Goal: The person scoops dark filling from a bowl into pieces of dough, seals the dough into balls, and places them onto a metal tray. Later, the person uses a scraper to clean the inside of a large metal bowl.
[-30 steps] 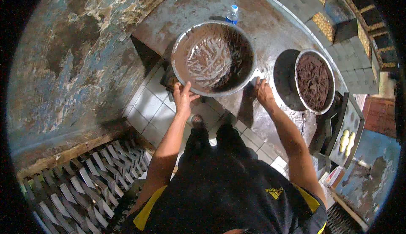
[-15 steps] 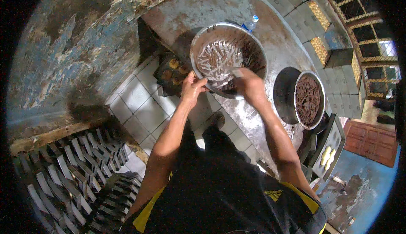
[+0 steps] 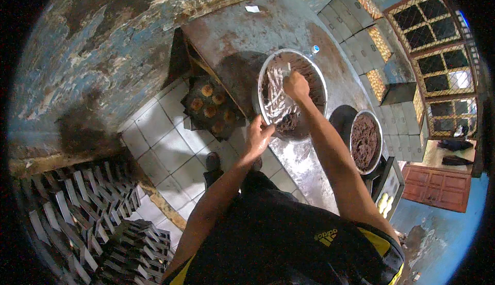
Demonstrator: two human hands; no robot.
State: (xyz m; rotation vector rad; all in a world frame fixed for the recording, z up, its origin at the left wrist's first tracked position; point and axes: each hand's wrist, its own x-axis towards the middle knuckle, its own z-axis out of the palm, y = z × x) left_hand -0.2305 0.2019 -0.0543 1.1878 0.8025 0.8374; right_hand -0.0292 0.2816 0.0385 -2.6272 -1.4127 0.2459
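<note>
A large round metal bowl (image 3: 262, 95), its inside smeared with dark brown paste, stands on the worktop and leans slightly toward me. My left hand (image 3: 258, 136) pinches the bowl's near left rim. Inside the bowl, my right hand (image 3: 297, 86) is closed near the far wall around a small flat pale piece, which looks like a scraper and is mostly hidden by the fingers. Streaks of bare metal show on the bowl's left side, and a clump of brown paste (image 3: 287, 123) lies at the near side. Right of it sits a second bowl (image 3: 380, 130) full of brown filling (image 3: 365, 141).
A bottle with a blue-and-white cap (image 3: 316, 49) is behind the bowl. Grey tins (image 3: 361, 48) line the worktop's right side. Below its left edge sits a dark tray (image 3: 193, 111) of round baked pieces. Many metal strips (image 3: 77, 192) are stacked lower left; pale dough pieces (image 3: 384, 202) lie right.
My right hand has moved from the bowl's near side to its far side. My left hand stays on the rim. The whole view has shifted, showing more of the baked pieces.
</note>
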